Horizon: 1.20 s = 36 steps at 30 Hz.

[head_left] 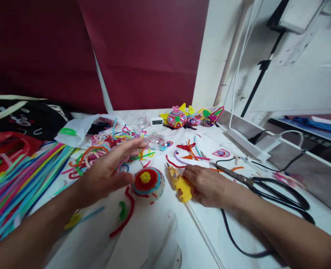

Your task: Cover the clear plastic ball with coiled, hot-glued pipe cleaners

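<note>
My left hand [106,173] hovers over the table with fingers stretched and apart, holding nothing. Just right of its thumb sits a clear ball [149,188], its top covered in coiled pipe cleaner rings of yellow, red and blue. My right hand [208,184] has its fingers curled against a yellow hot glue gun [183,189], whose nozzle points away from me. A long clear glue stick [203,232] runs out of the gun's back end toward me. A curved red pipe cleaner [128,220] and a small green piece [122,210] lie in front of the ball.
Black-handled scissors [283,192] and a black cord [229,233] lie at the right. Long pipe cleaners [33,175] spread across the left, beside a tangled heap [89,158]. Decorated balls [177,117] and a small digital clock [156,121] stand at the back. A power strip [249,145] lies back right.
</note>
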Each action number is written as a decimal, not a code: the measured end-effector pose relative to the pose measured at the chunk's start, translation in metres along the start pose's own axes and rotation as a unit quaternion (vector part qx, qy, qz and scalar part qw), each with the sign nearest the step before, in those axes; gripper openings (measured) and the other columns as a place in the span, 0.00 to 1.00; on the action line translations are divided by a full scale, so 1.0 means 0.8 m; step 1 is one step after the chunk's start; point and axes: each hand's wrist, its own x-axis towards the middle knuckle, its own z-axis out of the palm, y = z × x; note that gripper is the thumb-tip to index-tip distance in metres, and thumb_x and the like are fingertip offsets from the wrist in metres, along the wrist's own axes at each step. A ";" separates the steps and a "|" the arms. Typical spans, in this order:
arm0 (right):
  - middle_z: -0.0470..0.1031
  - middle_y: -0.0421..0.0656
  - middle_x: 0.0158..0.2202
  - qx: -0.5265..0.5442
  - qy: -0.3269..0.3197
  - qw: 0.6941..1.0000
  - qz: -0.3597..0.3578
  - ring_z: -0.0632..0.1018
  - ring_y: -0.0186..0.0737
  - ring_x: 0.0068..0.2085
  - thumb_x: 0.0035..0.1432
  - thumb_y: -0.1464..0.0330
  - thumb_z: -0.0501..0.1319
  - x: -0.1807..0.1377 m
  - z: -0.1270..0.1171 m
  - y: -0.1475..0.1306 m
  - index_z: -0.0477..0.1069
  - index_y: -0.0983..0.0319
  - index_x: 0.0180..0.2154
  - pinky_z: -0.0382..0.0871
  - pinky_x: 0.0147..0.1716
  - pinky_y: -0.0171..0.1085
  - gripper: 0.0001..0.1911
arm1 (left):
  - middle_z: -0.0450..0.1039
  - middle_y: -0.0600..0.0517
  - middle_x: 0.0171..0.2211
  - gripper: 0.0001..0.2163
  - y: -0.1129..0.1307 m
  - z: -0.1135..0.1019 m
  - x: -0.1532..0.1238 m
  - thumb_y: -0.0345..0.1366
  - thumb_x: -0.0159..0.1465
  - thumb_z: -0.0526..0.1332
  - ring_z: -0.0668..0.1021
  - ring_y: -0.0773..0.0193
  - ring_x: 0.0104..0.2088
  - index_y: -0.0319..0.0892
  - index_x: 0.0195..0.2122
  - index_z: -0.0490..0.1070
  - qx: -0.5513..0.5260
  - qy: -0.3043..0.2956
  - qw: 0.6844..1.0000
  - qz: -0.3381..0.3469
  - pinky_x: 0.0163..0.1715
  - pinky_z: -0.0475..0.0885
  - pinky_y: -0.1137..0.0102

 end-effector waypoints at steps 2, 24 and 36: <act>0.74 0.55 0.48 0.028 0.015 0.999 -0.004 0.78 0.49 0.43 0.54 0.75 0.61 -0.002 -0.004 0.002 0.72 0.69 0.49 0.74 0.42 0.43 0.19 | 0.59 0.44 0.73 0.42 -0.026 0.009 -0.007 0.61 0.59 0.68 0.61 0.40 0.72 0.49 0.71 0.59 0.065 -0.072 0.995 -0.030 0.68 0.61 0.51; 0.70 0.39 0.35 0.567 0.023 0.823 -0.014 0.68 0.33 0.33 0.57 0.61 0.72 -0.051 -0.033 -0.003 0.74 0.60 0.47 0.60 0.30 0.31 0.18 | 0.77 0.46 0.58 0.38 -0.025 0.062 -0.002 0.49 0.52 0.75 0.78 0.43 0.58 0.47 0.64 0.67 -0.128 0.017 0.981 -0.143 0.57 0.74 0.56; 0.76 0.41 0.49 0.452 0.055 0.887 -0.076 0.78 0.42 0.47 0.58 0.67 0.70 -0.065 -0.017 -0.009 0.74 0.51 0.52 0.72 0.48 0.37 0.20 | 0.78 0.47 0.57 0.38 -0.022 0.103 -0.023 0.50 0.51 0.77 0.79 0.48 0.57 0.50 0.62 0.68 -0.343 0.088 0.925 -0.137 0.54 0.76 0.63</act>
